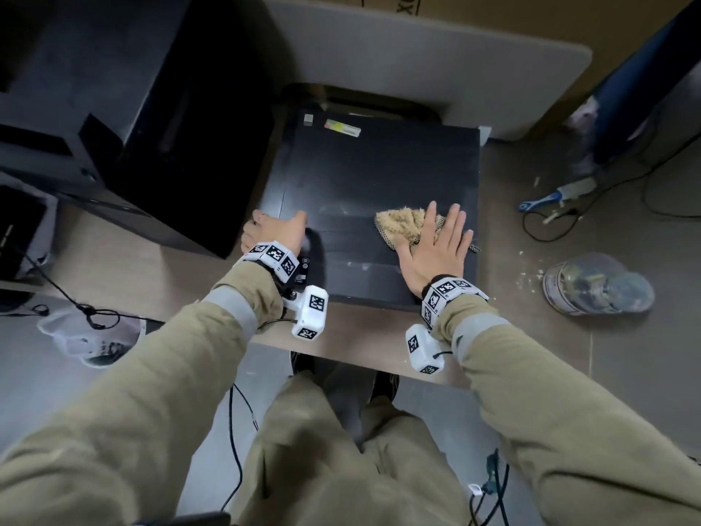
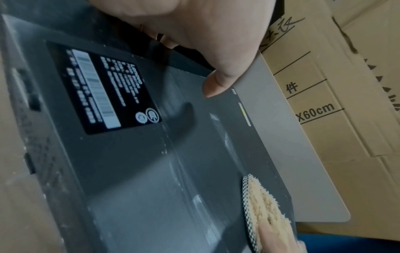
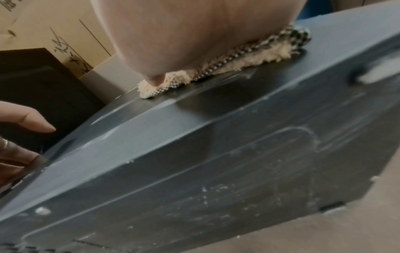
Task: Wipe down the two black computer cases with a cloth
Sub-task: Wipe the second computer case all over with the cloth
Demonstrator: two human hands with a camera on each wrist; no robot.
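A black computer case point(image 1: 379, 176) lies flat on a low table, dusty streaks on its top panel point(image 2: 140, 171) and near side point(image 3: 216, 171). My right hand point(image 1: 436, 244) lies flat with straight fingers on a beige fluffy cloth point(image 1: 402, 222) with a checkered backing, pressing it onto the case's right part. The cloth point(image 3: 249, 58) spreads out under my palm point(image 3: 194, 34). My left hand point(image 1: 277, 231) grips the case's left edge, thumb point(image 2: 214, 85) on top, fingers curled over the side. The second black case point(image 1: 151, 108) stands to the left, untouched.
A grey panel point(image 1: 417, 58) and cardboard boxes point(image 2: 324, 102) stand behind the case. To the right lie a blue-handled tool point(image 1: 546, 199), loose cables point(image 1: 550, 229) and a plastic-wrapped tin point(image 1: 595, 286). A plastic bag point(image 1: 91, 336) and cords lie at the left.
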